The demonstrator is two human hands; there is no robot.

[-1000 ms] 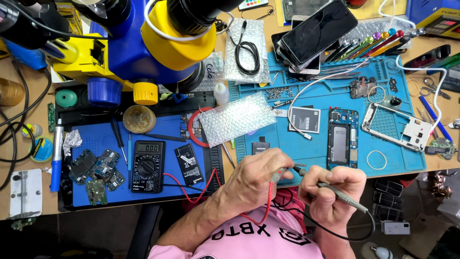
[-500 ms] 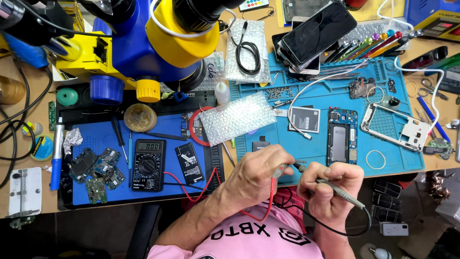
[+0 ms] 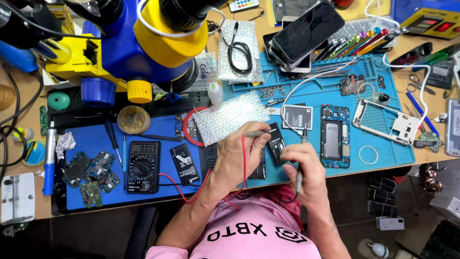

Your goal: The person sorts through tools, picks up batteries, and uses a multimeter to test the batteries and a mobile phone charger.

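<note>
My left hand (image 3: 239, 156) has its fingers pinched narrow round a probe (image 3: 256, 134) with a red lead (image 3: 191, 192), tip aimed right toward a small black battery (image 3: 275, 143) lying on the teal mat (image 3: 383, 158) just past my knuckles. My right hand (image 3: 301, 165) grips the second, grey-black probe (image 3: 301, 163) upright, fingers wrapped shut on the shaft, tip up near the battery's right edge. Whether either tip actually touches the contacts I can't tell; the hands cover that spot.

Red lead runs near-left to the black multimeter (image 3: 142, 165) on the blue mat (image 3: 86, 139), beside another battery (image 3: 186, 164). A bubble-wrap pouch (image 3: 230, 116) sits just far of my left hand. Right of the battery: an open phone body (image 3: 334, 139), then a bare white frame (image 3: 383, 122). Loose circuit boards (image 3: 91, 172) lie at the left of the blue mat, and the yellow-and-blue microscope (image 3: 139, 43) hangs over the far-left tabletop (image 3: 28, 206).

Risks, as I judge them: the two tips are close together, so a slip could bridge the battery terminals and short it. The battery is loose on the mat, so probe pressure could skate it away. The red lead drapes across my wrist; a snag could drag the meter.
</note>
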